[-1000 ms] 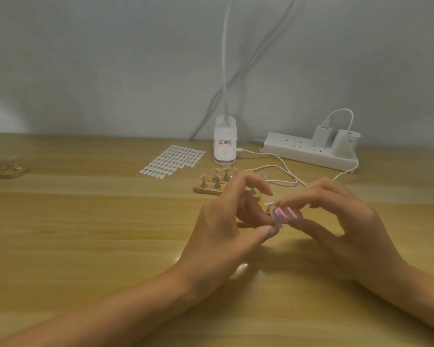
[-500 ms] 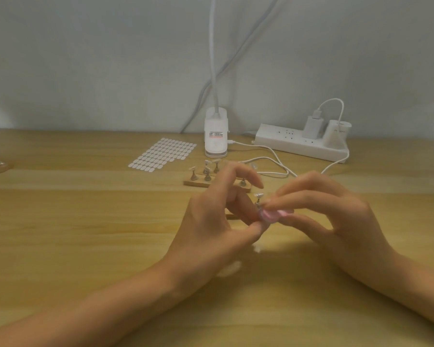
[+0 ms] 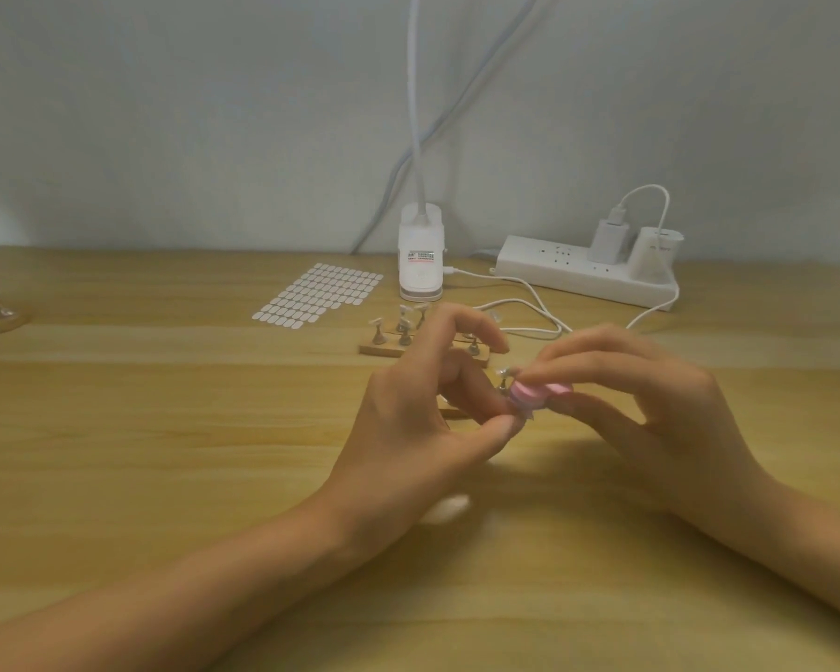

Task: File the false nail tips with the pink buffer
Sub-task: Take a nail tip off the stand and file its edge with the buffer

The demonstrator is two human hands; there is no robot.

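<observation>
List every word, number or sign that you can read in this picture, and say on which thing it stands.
Nothing here can be read with certainty.
Label on the white lamp base: dark print above a red stripe, too blurred to read.
White adapter on the power strip: a faint grey marking, too small to read.

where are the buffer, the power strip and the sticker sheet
buffer (image 3: 532, 395): head view, its pink side edge
power strip (image 3: 544, 260): head view, bare top face
sticker sheet (image 3: 318, 294): head view, its middle
</observation>
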